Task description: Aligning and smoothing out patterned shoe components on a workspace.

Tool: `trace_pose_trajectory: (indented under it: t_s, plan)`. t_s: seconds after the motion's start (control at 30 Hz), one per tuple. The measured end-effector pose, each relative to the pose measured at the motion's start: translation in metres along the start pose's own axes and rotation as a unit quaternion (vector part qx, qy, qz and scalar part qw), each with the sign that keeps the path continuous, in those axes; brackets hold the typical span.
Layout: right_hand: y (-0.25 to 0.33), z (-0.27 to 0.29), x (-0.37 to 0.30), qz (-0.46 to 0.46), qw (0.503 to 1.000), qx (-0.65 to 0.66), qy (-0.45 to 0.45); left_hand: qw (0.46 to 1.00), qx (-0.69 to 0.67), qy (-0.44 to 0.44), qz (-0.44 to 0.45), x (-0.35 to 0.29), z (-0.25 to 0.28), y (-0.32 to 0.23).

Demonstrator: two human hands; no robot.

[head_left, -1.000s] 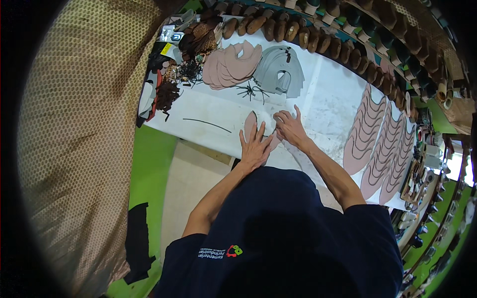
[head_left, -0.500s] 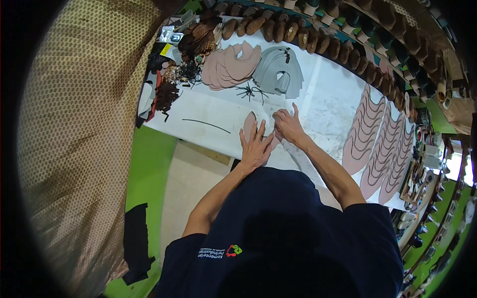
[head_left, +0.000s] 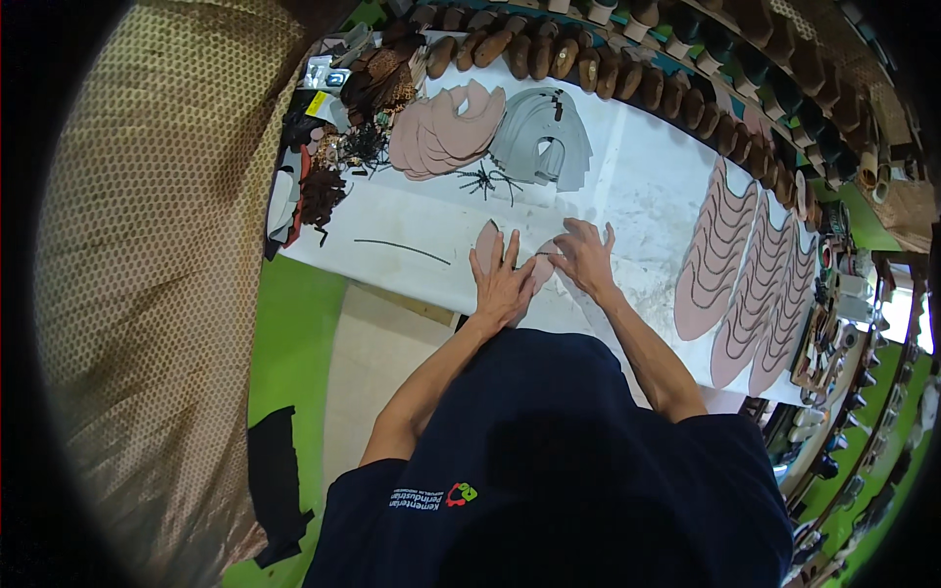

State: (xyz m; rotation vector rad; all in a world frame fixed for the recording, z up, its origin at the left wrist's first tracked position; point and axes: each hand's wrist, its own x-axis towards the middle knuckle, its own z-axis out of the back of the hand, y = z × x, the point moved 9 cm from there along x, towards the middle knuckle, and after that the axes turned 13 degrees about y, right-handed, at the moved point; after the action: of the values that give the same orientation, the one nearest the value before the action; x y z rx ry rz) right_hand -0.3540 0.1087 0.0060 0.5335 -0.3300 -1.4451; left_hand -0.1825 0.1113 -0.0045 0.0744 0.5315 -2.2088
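A curved pink shoe-upper piece [head_left: 544,273] lies at the near edge of the white table, partly hidden by my left hand [head_left: 504,287]. That hand rests flat on it with fingers spread, holding nothing. A thin dark strip [head_left: 547,255] runs along the piece's inner edge toward my right hand [head_left: 587,259]. My right thumb and forefinger close on the strip at the edge, its outer fingers raised; the fingertips' exact contact is partly hidden. Another dark strip [head_left: 402,249] lies loose to the left.
Beyond my hands are a pile of pink cut pieces [head_left: 441,132], grey pieces [head_left: 544,137] and black strips [head_left: 487,180]. Rows of edged pink pieces [head_left: 711,260] overlap at right. Brown shoe lasts [head_left: 608,73] line the back. A patterned curtain [head_left: 167,294] hangs at left.
My right hand has shifted slightly right and its fingers have spread more along the edge of the pink piece. My left hand stays on the piece.
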Motion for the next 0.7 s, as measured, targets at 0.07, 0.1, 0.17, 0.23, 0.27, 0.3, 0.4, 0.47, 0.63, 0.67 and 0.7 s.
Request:
trace_pose_trajectory:
  t_s: [0.07,0.1,0.17,0.23,0.27,0.3,0.4,0.47,0.63,0.67,0.7]
  plan:
    - [-0.006,0.001,-0.007,-0.02,1.0,0.01,-0.018,0.999,-0.035,-0.005,-0.001,0.003,0.005,-0.001]
    - [-0.007,0.0,-0.008,-0.023,0.999,0.013,-0.019,0.999,-0.034,-0.003,-0.003,0.005,0.006,-0.001]
    - [-0.007,0.0,-0.011,-0.025,0.999,0.017,-0.02,1.0,-0.025,-0.011,-0.006,0.006,0.007,-0.002]
    - [-0.009,-0.001,-0.011,-0.043,0.999,0.017,-0.014,1.0,-0.017,-0.017,-0.009,0.007,0.005,0.0]
    - [-0.011,-0.001,-0.011,-0.045,0.999,0.018,-0.014,1.0,-0.009,-0.022,-0.014,0.008,0.006,-0.001]
    - [-0.013,-0.002,-0.01,-0.042,0.999,0.012,-0.003,1.0,-0.009,-0.021,-0.015,0.008,0.005,-0.001]
    - [-0.014,-0.002,-0.005,-0.022,1.0,-0.002,0.014,0.999,-0.012,-0.031,-0.019,0.009,0.007,-0.002]
    - [-0.011,-0.001,-0.002,-0.003,1.0,-0.01,0.021,0.999,-0.02,-0.032,-0.022,0.008,0.006,-0.001]
    - [-0.011,0.007,-0.003,-0.001,1.0,0.013,-0.006,0.998,-0.03,-0.046,-0.019,0.009,0.007,0.002]
    - [-0.013,0.007,-0.006,-0.002,1.0,0.013,-0.005,0.998,-0.032,-0.042,-0.018,0.009,0.007,0.001]
    - [-0.014,0.005,-0.008,-0.004,1.0,0.008,0.006,0.998,-0.033,-0.041,-0.018,0.01,0.008,0.001]
